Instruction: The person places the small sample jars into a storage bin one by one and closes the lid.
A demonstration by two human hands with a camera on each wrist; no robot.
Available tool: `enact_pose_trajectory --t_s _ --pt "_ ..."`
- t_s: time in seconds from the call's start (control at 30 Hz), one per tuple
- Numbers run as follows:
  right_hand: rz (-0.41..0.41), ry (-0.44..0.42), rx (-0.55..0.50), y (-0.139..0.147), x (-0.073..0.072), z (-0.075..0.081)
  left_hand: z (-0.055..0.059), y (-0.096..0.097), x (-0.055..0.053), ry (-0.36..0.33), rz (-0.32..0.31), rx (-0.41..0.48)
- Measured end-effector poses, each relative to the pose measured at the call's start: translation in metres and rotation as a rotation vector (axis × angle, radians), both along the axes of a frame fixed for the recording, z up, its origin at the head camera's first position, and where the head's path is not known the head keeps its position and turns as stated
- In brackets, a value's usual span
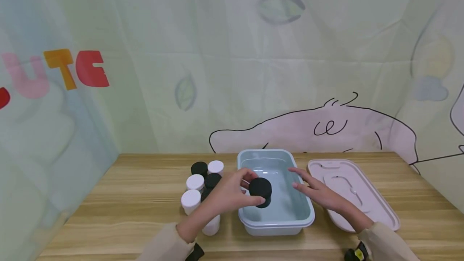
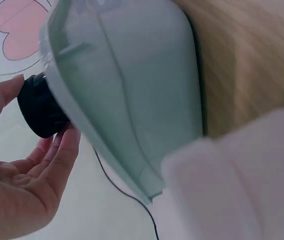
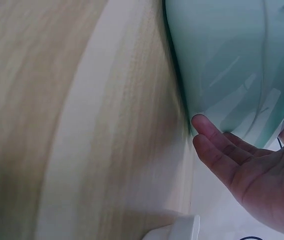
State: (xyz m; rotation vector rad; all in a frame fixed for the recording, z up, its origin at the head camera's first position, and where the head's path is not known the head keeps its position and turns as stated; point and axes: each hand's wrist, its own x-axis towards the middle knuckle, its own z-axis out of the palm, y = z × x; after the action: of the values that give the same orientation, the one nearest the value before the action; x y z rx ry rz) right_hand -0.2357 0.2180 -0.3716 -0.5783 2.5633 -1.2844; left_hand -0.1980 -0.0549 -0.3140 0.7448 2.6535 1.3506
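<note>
My left hand (image 1: 232, 194) grips a black jar with a ridged black lid (image 1: 260, 188) between thumb and fingers, above the light blue plastic tub (image 1: 277, 224). In the left wrist view the black jar (image 2: 39, 105) overlaps the tub's rim, hiding its lower end. At the tub's right side is my right hand (image 1: 320, 192), fingers spread and nothing in its grasp. The right wrist view has those fingertips (image 3: 201, 122) right by the tub's outer wall (image 3: 226, 75).
Left of the tub stand several jars, some with white lids (image 1: 191, 198) and some with black lids (image 1: 199, 168), partly behind my left forearm. A pale pink tub lid (image 1: 377, 196) lies on the wooden table (image 1: 119, 196) at the right. A printed cloth (image 1: 217, 51) hangs behind.
</note>
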Motion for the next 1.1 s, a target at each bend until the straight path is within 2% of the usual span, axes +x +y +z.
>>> enact_pose_trajectory --t_s 0.4,0.8,0.97,1.1 --pt "0.005 0.020 0.006 -0.001 0.000 0.002 -0.021 0.038 -0.009 0.041 -0.072 -0.066" --pt "0.011 0.028 0.011 0.000 0.000 0.001 -0.028 0.061 -0.014 0.092 -0.134 -0.280" --pt "0.016 0.035 0.010 0.000 0.001 0.001 -0.031 0.069 -0.012 0.130 -0.161 -0.377" --pt "0.016 0.040 0.007 0.000 0.001 0.001 -0.030 0.072 -0.010 0.143 -0.181 -0.409"
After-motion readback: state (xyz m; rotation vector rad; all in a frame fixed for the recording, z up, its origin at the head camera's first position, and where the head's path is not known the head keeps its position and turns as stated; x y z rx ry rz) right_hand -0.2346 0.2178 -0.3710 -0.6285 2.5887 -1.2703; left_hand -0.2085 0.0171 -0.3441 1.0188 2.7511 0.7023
